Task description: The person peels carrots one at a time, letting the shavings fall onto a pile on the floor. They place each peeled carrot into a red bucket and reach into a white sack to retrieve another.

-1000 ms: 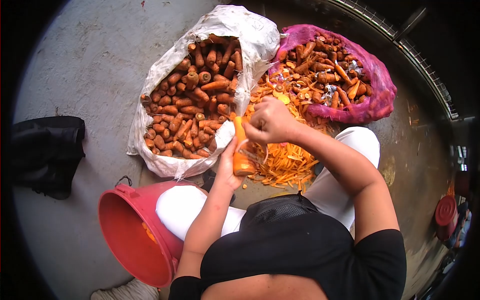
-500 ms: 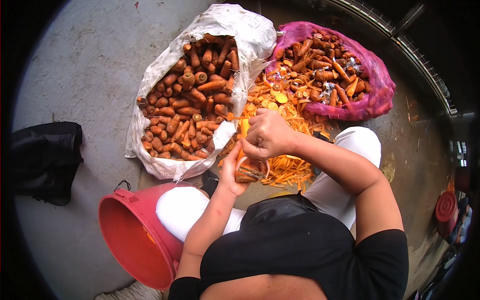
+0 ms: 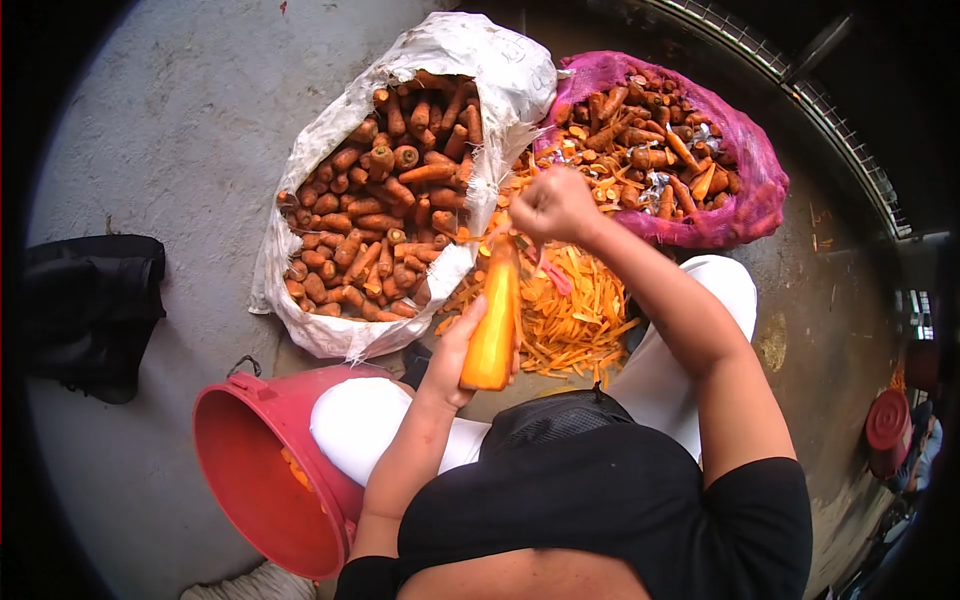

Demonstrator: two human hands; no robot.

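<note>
My left hand (image 3: pixel 448 362) is wrapped round a large carrot (image 3: pixel 491 340), whose near part is bright orange and peeled while its far end still shows darker skin. The carrot's thick end points toward my body. Beyond it, my right hand (image 3: pixel 556 204) is closed in a fist on a peeler (image 3: pixel 552 274), its pinkish-red part showing below the fingers near the carrot's far end. Orange peelings (image 3: pixel 575 325) lie heaped on the floor beneath both hands.
A white sack (image 3: pixel 495 50) full of unpeeled carrots lies open ahead on the left. Right of it is a pink mesh sack (image 3: pixel 762 195) of carrots. A red bucket (image 3: pixel 310 395) with orange pieces inside leans by my left knee. Black cloth (image 3: pixel 90 315) lies farther left.
My right hand has moved up and away from my left hand, with the peeler going from the carrot's near end to its far end. The carrot's peeled face now shows.
</note>
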